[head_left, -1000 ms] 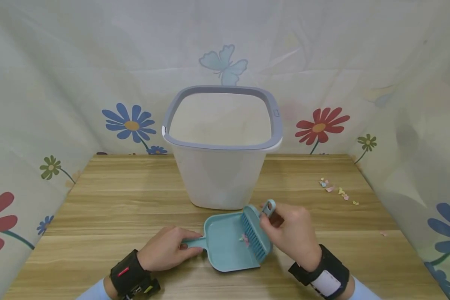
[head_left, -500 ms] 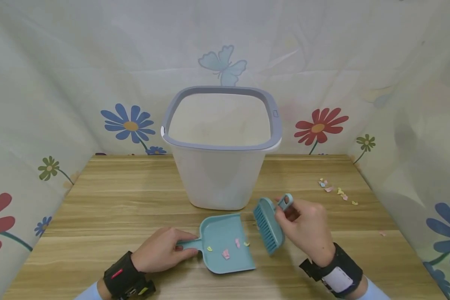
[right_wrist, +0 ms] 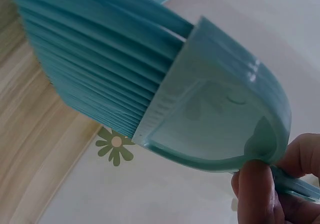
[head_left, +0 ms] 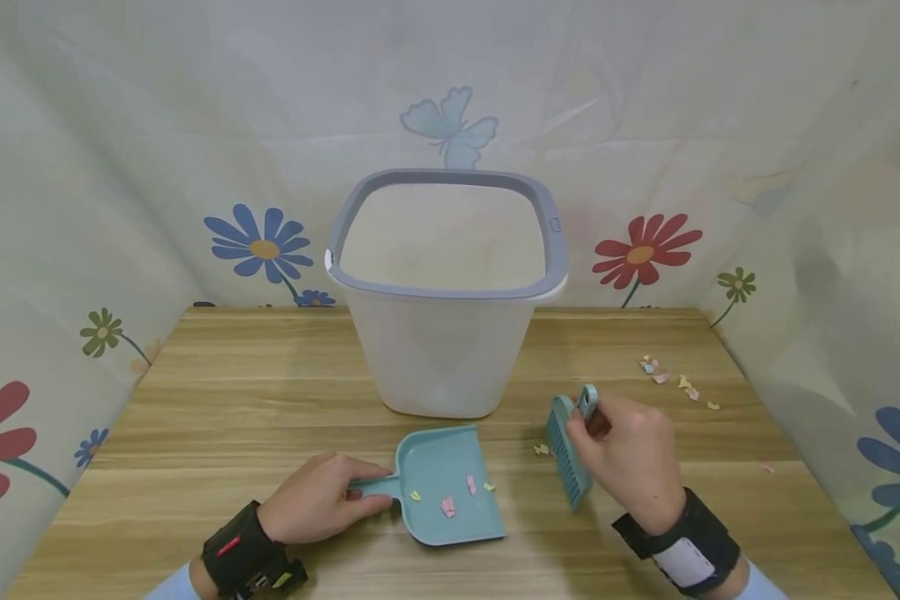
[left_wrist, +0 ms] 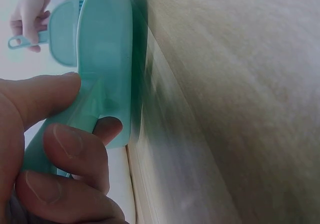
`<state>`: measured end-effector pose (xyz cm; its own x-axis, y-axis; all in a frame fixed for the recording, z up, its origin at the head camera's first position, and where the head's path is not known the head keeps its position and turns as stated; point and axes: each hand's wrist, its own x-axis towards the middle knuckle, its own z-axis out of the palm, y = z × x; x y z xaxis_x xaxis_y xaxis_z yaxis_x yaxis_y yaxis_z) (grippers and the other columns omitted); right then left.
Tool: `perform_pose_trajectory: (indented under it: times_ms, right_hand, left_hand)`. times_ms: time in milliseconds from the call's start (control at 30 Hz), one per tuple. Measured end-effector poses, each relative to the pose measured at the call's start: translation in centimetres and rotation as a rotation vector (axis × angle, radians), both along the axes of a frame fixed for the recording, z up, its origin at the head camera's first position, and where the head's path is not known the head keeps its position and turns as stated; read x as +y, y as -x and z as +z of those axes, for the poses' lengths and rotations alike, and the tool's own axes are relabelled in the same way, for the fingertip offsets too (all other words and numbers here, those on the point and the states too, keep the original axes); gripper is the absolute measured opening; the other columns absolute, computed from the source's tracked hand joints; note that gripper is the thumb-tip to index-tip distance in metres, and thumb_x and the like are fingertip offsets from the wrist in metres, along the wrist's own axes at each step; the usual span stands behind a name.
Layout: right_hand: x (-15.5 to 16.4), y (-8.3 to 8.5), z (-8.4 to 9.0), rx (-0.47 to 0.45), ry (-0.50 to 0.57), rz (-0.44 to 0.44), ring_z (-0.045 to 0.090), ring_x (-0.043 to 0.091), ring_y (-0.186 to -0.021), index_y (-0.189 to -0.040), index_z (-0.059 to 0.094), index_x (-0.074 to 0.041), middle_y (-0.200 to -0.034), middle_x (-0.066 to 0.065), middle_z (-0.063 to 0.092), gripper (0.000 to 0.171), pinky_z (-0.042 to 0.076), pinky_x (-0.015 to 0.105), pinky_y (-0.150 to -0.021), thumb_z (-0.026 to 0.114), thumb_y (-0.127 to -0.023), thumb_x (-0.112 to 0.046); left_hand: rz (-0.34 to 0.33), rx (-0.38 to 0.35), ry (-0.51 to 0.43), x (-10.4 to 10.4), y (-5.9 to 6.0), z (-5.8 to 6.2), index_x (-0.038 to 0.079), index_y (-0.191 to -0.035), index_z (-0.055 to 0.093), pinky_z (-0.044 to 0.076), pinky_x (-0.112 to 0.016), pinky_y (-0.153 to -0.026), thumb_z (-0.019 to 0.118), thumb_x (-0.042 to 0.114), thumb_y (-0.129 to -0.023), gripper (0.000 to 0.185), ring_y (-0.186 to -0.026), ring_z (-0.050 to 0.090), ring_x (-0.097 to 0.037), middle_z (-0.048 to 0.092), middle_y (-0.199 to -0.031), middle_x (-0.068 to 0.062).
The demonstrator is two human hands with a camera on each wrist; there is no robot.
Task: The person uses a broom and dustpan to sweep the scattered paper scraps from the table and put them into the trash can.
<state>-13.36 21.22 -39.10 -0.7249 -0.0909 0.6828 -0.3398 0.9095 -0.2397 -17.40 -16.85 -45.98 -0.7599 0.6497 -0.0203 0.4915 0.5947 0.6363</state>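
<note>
Two hands low: left hand [head_left: 317,502] on dustpan [head_left: 448,486], right hand [head_left: 627,461] on brush [head_left: 566,450].

We note the bin [head_left: 442,333] standing on the bench [head_left: 232,392] toward its rear, midway across. Before it lies the dustpan [head_left: 446,487], with scraps [head_left: 447,506] in it and its handle pointing left into the left hand [head_left: 322,500]. Right of the dustpan, the right hand [head_left: 630,458] has the brush [head_left: 567,450]; one scrap [head_left: 542,450] lies between them. More scraps [head_left: 675,382] lie far right.
</note>
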Motion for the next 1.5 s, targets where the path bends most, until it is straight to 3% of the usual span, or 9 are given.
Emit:
perform_pose_trajectory:
  times_ms: [100, 267, 467, 600, 767, 967, 1200, 1367, 1500]
  right_hand:
    - [-0.2, 0.1, 0.0, 0.02, -0.043, -0.003, 0.053, 0.002, -0.047, -0.073, 0.07, -0.004, -0.057, 0.0, 0.063, 0.011, 0.037, 0.016, -0.044, 0.079, -0.078, -0.004]
    - [-1.6, 0.0, -0.4, 0.019, -0.057, 0.05, 0.051, 0.0, -0.048, -0.067, 0.065, -0.01, -0.056, -0.002, 0.062, 0.016, 0.038, 0.016, -0.045, 0.077, -0.077, -0.003]
    - [-3.7, -0.1, -0.6, -0.067, 0.186, 0.226, 0.055, -0.005, -0.053, -0.083, 0.076, -0.006, -0.068, -0.003, 0.071, 0.009, 0.045, 0.012, -0.048, 0.075, -0.079, 0.002]
    - [-3.7, -0.1, -0.5, -0.057, 0.29, 0.244, 0.054, -0.005, -0.054, -0.087, 0.078, -0.004, -0.07, -0.001, 0.073, 0.014, 0.045, 0.012, -0.048, 0.075, -0.079, 0.008]
    - [-2.7, 0.0, -0.4, -0.051, 0.277, 0.205, 0.055, -0.005, -0.053, -0.087, 0.077, -0.002, -0.067, 0.0, 0.072, 0.014, 0.044, 0.012, -0.047, 0.075, -0.079, 0.009]
    - [-2.5, -0.4, -0.6, -0.071, 0.194, 0.127, 0.051, -0.006, -0.051, -0.082, 0.077, -0.007, -0.061, -0.005, 0.067, 0.011, 0.043, 0.012, -0.047, 0.077, -0.076, 0.003]
    - [-4.1, -1.3, -0.8, -0.111, 0.173, 0.2, 0.049, -0.009, -0.053, -0.076, 0.075, -0.01, -0.06, -0.009, 0.063, 0.013, 0.043, 0.011, -0.047, 0.077, -0.073, 0.002]
    - [-4.6, -1.3, -0.7, -0.134, 0.308, 0.296, 0.052, -0.008, -0.053, -0.081, 0.078, -0.009, -0.069, -0.004, 0.072, 0.017, 0.045, 0.013, -0.047, 0.075, -0.076, 0.007]
    - [-3.8, -1.0, -0.6, -0.097, 0.433, 0.32, 0.054, -0.006, -0.053, -0.09, 0.08, -0.006, -0.08, 0.004, 0.078, 0.022, 0.046, 0.014, -0.047, 0.073, -0.079, 0.012]
  left_hand:
    - [0.001, 0.01, 0.005, 0.0, 0.0, 0.0, 0.017, -0.123, 0.078, 0.034, -0.017, -0.05, 0.073, 0.046, -0.095, 0.041, -0.052, 0.037, 0.005, 0.076, -0.099, 0.01]
    - [0.002, 0.014, 0.012, 0.0, 0.0, 0.1, 0.017, -0.123, 0.078, 0.032, -0.018, -0.049, 0.073, 0.048, -0.095, 0.042, -0.05, 0.035, 0.004, 0.073, -0.09, 0.013]
    - [0.004, 0.006, 0.012, 0.0, 0.0, 0.1, 0.017, -0.123, 0.078, 0.032, -0.018, -0.048, 0.073, 0.047, -0.095, 0.041, -0.049, 0.035, 0.004, 0.071, -0.085, 0.014]
    - [0.006, -0.01, 0.01, 0.2, 0.0, 0.2, 0.018, -0.123, 0.078, 0.034, -0.018, -0.049, 0.073, 0.047, -0.095, 0.041, -0.05, 0.036, 0.004, 0.073, -0.091, 0.014]
    - [0.016, -0.012, 0.001, 0.2, -0.1, 0.4, 0.019, -0.124, 0.077, 0.037, -0.018, -0.051, 0.073, 0.048, -0.095, 0.042, -0.054, 0.041, 0.004, 0.077, -0.108, 0.01]
    - [0.013, 0.001, 0.007, 0.2, 0.0, 0.3, 0.018, -0.124, 0.077, 0.04, -0.018, -0.054, 0.072, 0.049, -0.095, 0.043, -0.056, 0.043, 0.004, 0.077, -0.116, 0.005]
    - [0.014, 0.0, 0.009, 0.3, 0.1, 0.1, 0.018, -0.124, 0.077, 0.037, -0.018, -0.052, 0.072, 0.05, -0.095, 0.044, -0.054, 0.04, 0.004, 0.077, -0.111, 0.008]
    - [0.015, 0.0, 0.007, 0.3, 0.0, 0.2, 0.017, -0.123, 0.077, 0.037, -0.018, -0.052, 0.074, 0.047, -0.095, 0.042, -0.054, 0.041, 0.004, 0.077, -0.111, 0.007]
    - [0.019, -0.003, 0.007, 0.3, -0.1, 0.4, 0.017, -0.124, 0.077, 0.039, -0.018, -0.054, 0.074, 0.045, -0.095, 0.04, -0.056, 0.043, 0.005, 0.077, -0.11, 0.007]
